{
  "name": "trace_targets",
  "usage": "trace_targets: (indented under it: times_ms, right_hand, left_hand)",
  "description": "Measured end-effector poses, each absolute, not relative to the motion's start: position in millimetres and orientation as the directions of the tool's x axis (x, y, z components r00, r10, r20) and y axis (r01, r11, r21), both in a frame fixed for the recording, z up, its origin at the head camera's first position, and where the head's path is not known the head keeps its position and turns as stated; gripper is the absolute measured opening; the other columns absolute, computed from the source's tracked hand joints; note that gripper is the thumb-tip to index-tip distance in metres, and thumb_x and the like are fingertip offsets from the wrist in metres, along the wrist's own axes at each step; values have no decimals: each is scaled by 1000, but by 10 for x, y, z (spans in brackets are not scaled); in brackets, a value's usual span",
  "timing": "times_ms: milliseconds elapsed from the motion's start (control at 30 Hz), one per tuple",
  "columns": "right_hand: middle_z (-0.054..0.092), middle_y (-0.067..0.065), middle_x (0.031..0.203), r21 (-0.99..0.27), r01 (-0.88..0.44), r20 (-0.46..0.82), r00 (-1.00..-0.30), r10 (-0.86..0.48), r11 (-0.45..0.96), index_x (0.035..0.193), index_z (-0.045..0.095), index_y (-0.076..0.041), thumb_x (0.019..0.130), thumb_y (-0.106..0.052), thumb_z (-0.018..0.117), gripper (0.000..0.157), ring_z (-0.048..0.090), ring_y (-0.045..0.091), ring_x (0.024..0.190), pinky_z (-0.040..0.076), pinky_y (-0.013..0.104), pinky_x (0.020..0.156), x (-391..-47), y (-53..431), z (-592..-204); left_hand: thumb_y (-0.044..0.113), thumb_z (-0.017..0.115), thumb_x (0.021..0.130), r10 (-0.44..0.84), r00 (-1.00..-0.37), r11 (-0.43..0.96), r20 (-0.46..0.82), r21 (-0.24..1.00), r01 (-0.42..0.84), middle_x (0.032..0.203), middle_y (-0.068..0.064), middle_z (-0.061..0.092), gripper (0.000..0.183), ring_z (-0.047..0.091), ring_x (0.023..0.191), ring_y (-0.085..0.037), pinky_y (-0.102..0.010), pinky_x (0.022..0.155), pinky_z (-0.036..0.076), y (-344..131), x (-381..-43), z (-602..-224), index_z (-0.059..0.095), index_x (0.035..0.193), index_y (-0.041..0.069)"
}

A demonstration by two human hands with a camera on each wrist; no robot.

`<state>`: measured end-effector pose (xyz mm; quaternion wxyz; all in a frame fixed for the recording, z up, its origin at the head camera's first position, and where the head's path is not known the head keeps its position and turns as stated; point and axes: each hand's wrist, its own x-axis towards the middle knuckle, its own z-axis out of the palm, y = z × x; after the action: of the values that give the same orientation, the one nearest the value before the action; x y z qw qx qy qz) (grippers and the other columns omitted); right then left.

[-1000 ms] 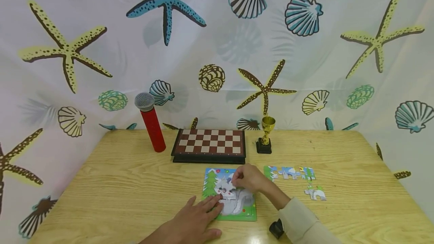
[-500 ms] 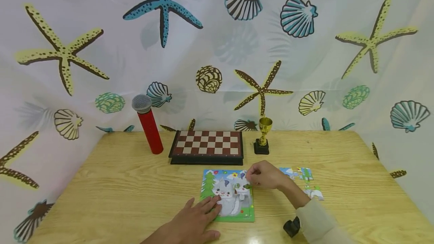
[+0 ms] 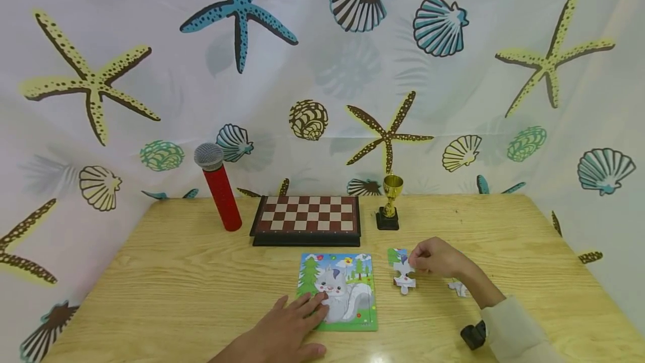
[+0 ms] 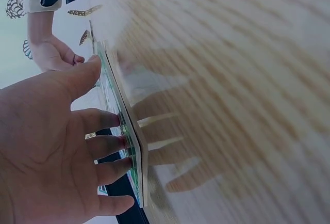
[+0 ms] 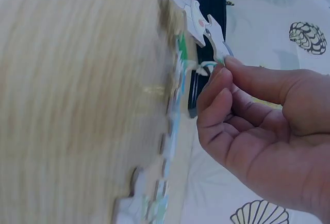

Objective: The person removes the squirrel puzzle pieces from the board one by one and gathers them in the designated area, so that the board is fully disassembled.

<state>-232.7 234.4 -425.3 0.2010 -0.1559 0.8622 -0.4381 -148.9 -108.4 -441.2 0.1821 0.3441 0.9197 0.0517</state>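
Right of the squirrel picture board point(image 3: 354, 307), a squirrel-face jigsaw piece point(image 3: 405, 280) is pinched by the right grip point(image 3: 436, 256), while the board is touched by the left grip point(image 3: 291, 325), its fingers spread. The held piece is probably best lowered flat, without loose jigsaw pieces point(image 3: 458, 287) being nudged.

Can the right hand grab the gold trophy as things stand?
Probably not right away: the right hand pinches a puzzle piece. With that set down, likely yes; nothing visible stands between it and the gold trophy.
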Motion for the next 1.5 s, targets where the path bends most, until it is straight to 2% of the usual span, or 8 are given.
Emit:
trace_targets:
  times_ms: [133, 300, 600, 867, 1000, 1133, 1500]
  right_hand:
    - [52, 6, 68, -815, -103, -202, -872, -446, 571, 91, 62, 10, 95, 1, 49, 16, 39, 12, 59, 35, 22, 53, -2311, 2455, -4292]
    - [60, 8, 72, -767, -127, -176, -901, -397, 629, 88, 65, 8, 92, 0, 55, 14, 46, 13, 62, 40, 22, 54, -2284, 2567, -4329]
    - [57, 2, 61, -707, -100, -160, -942, -296, 700, 79, 67, 2, 86, -1, 63, 9, 48, 11, 55, 41, 23, 51, -2218, 2674, -4369]
    - [63, 6, 64, -692, -123, -121, -952, -281, 711, 78, 69, 2, 85, -1, 65, 8, 52, 13, 57, 45, 26, 52, -2189, 2709, -4404]
    - [64, 3, 66, -659, -114, -111, -963, -247, 743, 78, 70, 0, 84, -2, 66, 7, 53, 13, 59, 45, 26, 53, -2193, 2702, -4397]
    - [62, 1, 65, -648, -112, -106, -966, -235, 754, 78, 70, -1, 84, -1, 65, 8, 50, 12, 58, 43, 25, 52, -2215, 2644, -4368]
    - [66, 7, 69, -698, -178, -88, -940, -331, 693, 78, 70, -1, 84, -3, 66, 8, 48, 11, 59, 41, 25, 54, -2290, 2126, -4319]
  left_hand:
    - [59, 44, 92, 649, -698, 760, -304, 217, 612, 157, -3, 28, 69, 31, 142, -29, -62, 105, 32, -1089, -1488, -4402, 39, 146, 17]
    - [59, 44, 92, 646, -698, 763, -309, 213, 611, 157, -2, 28, 69, 31, 142, -28, -62, 105, 32, -1092, -1490, -4405, 38, 146, 17]
    - [60, 44, 92, 650, -702, 759, -291, 212, 616, 156, -3, 29, 70, 32, 142, -29, -63, 104, 33, -1096, -1474, -4400, 39, 146, 16]
    - [59, 44, 92, 642, -705, 766, -300, 234, 598, 156, -4, 29, 69, 32, 142, -30, -62, 104, 33, -1094, -1473, -4406, 40, 145, 16]
    - [60, 44, 92, 646, -707, 763, -287, 234, 603, 156, -5, 30, 68, 32, 141, -30, -62, 103, 34, -1097, -1471, -4411, 41, 145, 17]
    - [59, 44, 92, 649, -705, 761, -287, 238, 604, 156, -5, 30, 67, 32, 141, -30, -62, 103, 34, -1097, -1465, -4412, 41, 145, 18]
    - [61, 42, 92, 643, -701, 764, -309, 189, 617, 157, -1, 28, 67, 29, 143, -27, -60, 104, 34, -1099, -1457, -4404, 39, 146, 21]
